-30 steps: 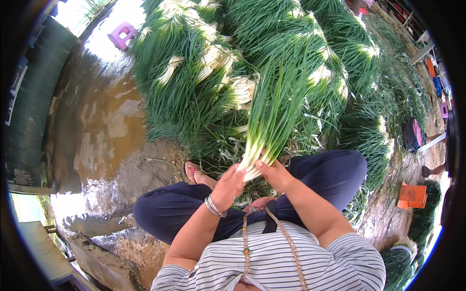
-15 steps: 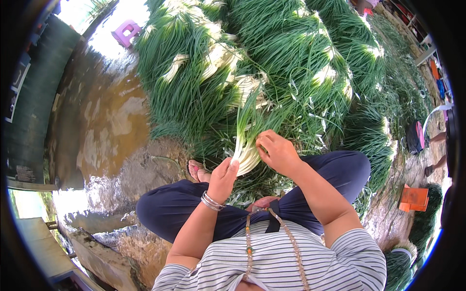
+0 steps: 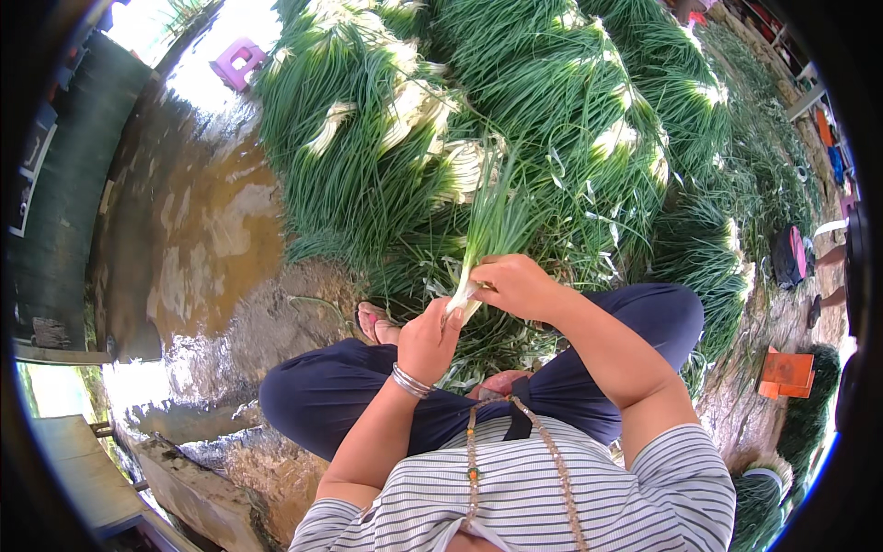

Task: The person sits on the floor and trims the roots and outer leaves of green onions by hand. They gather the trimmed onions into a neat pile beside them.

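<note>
1. Head view: the bunch of green onions was held above the ground, by the near edge of the heap, leaves pointing away.
2. Handling it well seemed to call for a steady hold low down and a light touch higher up, to spare the stems from bruising.
3. The left hand had its grip closed round the white ends.
4. The right hand had its grip drawn into a pinch, fingers bent onto the stems just above.

Head-worn fisheye view, facing down at left hand and right hand
</note>
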Demonstrator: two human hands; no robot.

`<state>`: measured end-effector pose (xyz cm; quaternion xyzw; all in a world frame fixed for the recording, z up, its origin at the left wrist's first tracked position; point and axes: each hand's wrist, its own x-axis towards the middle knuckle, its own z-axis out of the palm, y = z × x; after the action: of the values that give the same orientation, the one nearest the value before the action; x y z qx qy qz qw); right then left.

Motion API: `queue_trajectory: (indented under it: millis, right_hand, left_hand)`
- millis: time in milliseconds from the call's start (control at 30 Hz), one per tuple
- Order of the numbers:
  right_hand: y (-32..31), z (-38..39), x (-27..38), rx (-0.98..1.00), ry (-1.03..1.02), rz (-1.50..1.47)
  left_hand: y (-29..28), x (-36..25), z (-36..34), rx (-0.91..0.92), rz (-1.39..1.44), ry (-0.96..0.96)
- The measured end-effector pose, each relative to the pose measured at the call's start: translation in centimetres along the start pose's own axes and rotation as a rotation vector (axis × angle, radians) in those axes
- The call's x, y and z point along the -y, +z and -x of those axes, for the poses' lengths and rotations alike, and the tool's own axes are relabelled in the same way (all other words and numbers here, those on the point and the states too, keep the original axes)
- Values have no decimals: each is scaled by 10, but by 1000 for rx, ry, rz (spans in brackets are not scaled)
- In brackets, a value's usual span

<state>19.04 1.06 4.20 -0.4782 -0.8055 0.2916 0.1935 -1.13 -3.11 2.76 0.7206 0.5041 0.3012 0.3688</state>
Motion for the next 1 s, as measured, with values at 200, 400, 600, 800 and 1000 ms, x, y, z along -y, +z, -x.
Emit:
queue_trajectory:
  millis: [200,400,600,800,1000]
  right_hand:
    - [10,7,21,187,-27,51]
    - [-8,8,30,-112,-275,-288]
    - [-69,45,38,-1232,-261,-438]
    - [-36,73,-15,-226,346,321]
    - [13,55,31,-63,164,81]
  left_hand:
    - [1,9,-3,-22,78,-115]
    - [2,21,-6,-102,231,-110]
    - [-4,27,-7,-171,422,-257]
    - [-5,24,-10,-226,571,-275]
    - [-3,24,-4,-243,399,-162]
